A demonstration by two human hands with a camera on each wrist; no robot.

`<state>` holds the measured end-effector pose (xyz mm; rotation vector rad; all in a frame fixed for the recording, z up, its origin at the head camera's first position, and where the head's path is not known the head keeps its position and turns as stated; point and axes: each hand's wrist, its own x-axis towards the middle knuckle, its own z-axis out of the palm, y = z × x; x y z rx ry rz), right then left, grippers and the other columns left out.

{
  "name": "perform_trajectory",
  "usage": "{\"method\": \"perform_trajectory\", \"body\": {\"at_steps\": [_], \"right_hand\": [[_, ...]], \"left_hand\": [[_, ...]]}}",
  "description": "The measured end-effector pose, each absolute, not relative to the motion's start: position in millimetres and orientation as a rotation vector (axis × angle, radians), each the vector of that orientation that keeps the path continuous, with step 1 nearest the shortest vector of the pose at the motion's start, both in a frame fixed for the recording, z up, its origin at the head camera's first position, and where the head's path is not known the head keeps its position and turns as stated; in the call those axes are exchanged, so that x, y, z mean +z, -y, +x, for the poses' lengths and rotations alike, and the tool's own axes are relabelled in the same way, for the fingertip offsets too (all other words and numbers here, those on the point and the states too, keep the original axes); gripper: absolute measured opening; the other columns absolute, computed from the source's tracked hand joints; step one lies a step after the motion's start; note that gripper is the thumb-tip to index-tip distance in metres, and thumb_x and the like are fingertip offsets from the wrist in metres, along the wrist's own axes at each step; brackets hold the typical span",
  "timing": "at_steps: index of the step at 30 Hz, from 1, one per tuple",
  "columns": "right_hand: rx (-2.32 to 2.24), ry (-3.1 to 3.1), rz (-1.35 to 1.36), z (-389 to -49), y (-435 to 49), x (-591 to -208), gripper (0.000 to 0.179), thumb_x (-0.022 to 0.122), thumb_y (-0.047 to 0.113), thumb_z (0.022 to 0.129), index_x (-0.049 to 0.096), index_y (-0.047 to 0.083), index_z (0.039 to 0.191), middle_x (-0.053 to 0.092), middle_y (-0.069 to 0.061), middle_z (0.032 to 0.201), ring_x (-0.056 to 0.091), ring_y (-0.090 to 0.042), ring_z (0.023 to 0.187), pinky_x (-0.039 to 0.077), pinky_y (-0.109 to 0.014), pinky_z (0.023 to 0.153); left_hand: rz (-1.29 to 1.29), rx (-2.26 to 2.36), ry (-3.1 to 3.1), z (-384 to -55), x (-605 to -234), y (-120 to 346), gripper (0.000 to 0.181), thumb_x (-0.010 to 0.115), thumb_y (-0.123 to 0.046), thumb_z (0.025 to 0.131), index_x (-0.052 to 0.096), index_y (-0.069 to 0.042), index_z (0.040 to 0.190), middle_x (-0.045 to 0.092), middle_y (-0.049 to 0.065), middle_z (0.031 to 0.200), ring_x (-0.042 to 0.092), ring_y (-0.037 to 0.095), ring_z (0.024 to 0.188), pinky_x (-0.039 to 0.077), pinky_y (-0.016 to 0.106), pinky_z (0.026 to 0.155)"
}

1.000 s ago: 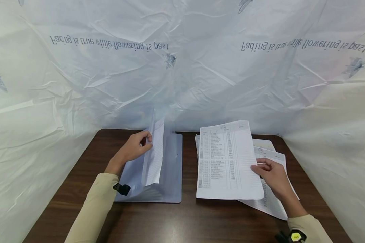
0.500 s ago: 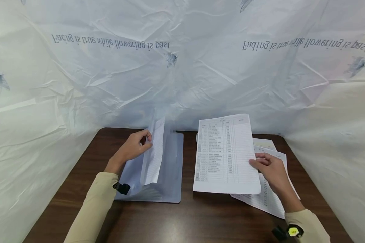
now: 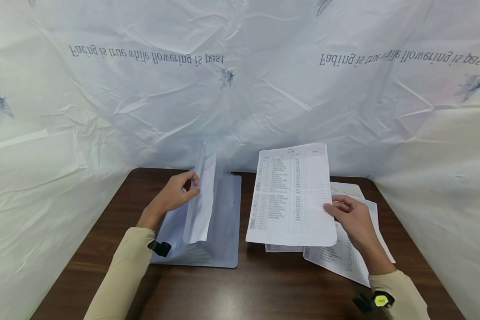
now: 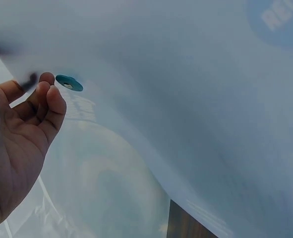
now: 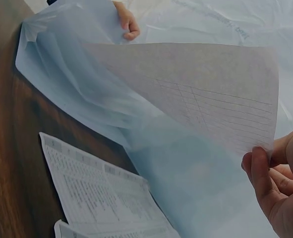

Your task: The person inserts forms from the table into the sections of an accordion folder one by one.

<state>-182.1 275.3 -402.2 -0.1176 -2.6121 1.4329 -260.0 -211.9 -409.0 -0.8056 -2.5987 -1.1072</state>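
Observation:
On the left of the table lies a translucent blue plastic document folder (image 3: pixel 226 222), its upper side raised. My left hand (image 3: pixel 172 194) pinches that raised edge; a lined sheet (image 3: pixel 206 204) stands tilted against it. In the left wrist view, a teal snap button (image 4: pixel 69 83) sits on the plastic beside the left hand (image 4: pixel 27 129). My right hand (image 3: pixel 352 222) pinches the right edge of a printed sheet of paper (image 3: pixel 290 195), held up over other papers. The right wrist view shows this sheet (image 5: pixel 210 89) from behind, between the right hand's (image 5: pixel 285 183) thumb and fingers.
Several loose printed sheets (image 3: pixel 340 258) lie overlapping on the right of the dark wooden table (image 3: pixel 264 289), partly under the raised sheet. White patterned plastic sheeting (image 3: pixel 240 102) hangs behind the table and along both sides.
My right hand has moved up and left with the printed sheet, uncovering more of the papers below. The left hand and the folder have stayed nearly still.

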Motion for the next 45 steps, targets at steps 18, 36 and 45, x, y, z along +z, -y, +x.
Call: {"method": "perform_trajectory", "body": {"at_steps": [18, 36, 45], "right_hand": [[1.582, 2.528, -0.05, -188.5, -247.4, -397.6, 0.046, 0.072, 0.028, 0.096, 0.061, -0.003, 0.129, 0.074, -0.015, 0.107, 0.069, -0.008, 0.086, 0.054, -0.019, 0.076], [1.745, 2.47, -0.033, -199.4, -215.6, -404.2, 0.039, 0.073, 0.019, 0.094, 0.063, -0.003, 0.125, 0.074, -0.011, 0.102, 0.069, -0.01, 0.086, 0.056, -0.024, 0.076], [1.809, 2.439, 0.004, -203.3, -203.2, -405.8, 0.038, 0.073, 0.016, 0.094, 0.064, -0.006, 0.123, 0.074, -0.015, 0.103, 0.07, -0.01, 0.085, 0.057, -0.024, 0.076]], "left_hand": [[-0.815, -1.105, 2.562, -259.8, -409.2, 213.7, 0.007, 0.062, -0.013, 0.093, 0.056, -0.014, 0.095, 0.051, 0.001, 0.081, 0.047, 0.016, 0.071, 0.041, 0.032, 0.065], [-0.813, -1.101, 2.571, -261.2, -410.6, 215.9, 0.008, 0.063, -0.013, 0.094, 0.055, -0.015, 0.095, 0.05, 0.001, 0.081, 0.047, 0.018, 0.072, 0.041, 0.033, 0.066], [-0.815, -1.095, 2.559, -260.8, -410.3, 216.2, 0.007, 0.062, -0.013, 0.095, 0.055, -0.015, 0.095, 0.05, 0.001, 0.081, 0.047, 0.016, 0.071, 0.041, 0.032, 0.066]]}}
